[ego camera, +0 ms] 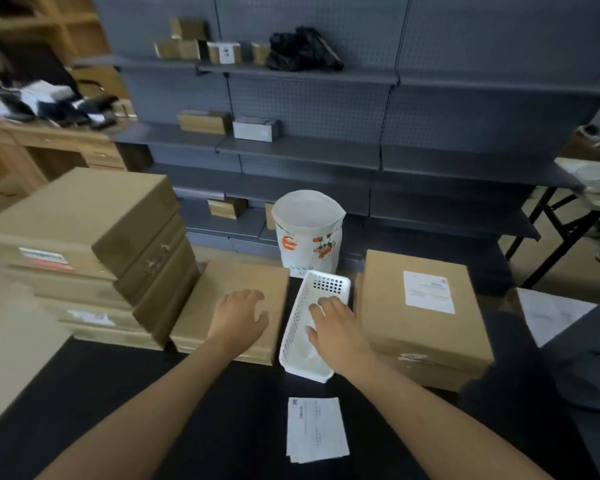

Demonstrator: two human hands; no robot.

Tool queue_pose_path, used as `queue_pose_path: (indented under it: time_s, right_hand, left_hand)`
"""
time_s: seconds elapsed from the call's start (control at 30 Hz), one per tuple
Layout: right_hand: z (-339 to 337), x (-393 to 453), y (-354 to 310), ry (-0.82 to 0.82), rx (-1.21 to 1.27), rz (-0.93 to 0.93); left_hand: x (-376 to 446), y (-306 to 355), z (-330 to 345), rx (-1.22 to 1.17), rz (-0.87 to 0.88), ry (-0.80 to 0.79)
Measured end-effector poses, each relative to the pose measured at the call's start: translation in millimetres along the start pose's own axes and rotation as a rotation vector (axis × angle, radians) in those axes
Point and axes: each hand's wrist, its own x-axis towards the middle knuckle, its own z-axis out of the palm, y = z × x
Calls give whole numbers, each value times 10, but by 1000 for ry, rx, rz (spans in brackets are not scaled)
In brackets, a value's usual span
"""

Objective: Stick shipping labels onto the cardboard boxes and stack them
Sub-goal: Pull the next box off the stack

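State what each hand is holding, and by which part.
Nothing is held. The left hand rests flat on the plain box; the right hand reaches open into the white basket.

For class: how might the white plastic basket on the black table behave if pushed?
The white plastic basket looks light, its walls being perforated, so it would probably slide easily on the smooth black table. Its low, long shape suggests it is unlikely to tip.

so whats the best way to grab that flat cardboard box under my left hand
Take the flat brown cardboard box by its two long side edges, coming from above and the near end. It lies flat on the black table, too broad for one hand. The left hand rests open on top; the right edge beside the white plastic basket looks free, but the left edge sits tight against the stack of cardboard boxes.
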Motion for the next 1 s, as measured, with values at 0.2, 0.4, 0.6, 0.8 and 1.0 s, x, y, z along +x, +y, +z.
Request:
queue_pose_path:
  time_s: [0.2,0.4,0.6,0.8,1.0]
  right_hand:
    - [238,223,-890,-35,106,172]
    - [283,342,-1426,-26,148,312]
    - [429,420,-1544,-50,129,356]
    - [638,622,-1530,-49,420,448]
    - [879,876,-1441,-6,637,733]
  left_hand:
    - [-3,-1138,-187,25,67,-68]
    - [-78,-1645,-184,-55,139,-31]
    - [-58,-1793,-10,-183,153,-51]
    - [49,-1817,185,-365,4,-133]
    - [249,-1814,420,-523,-213,-81]
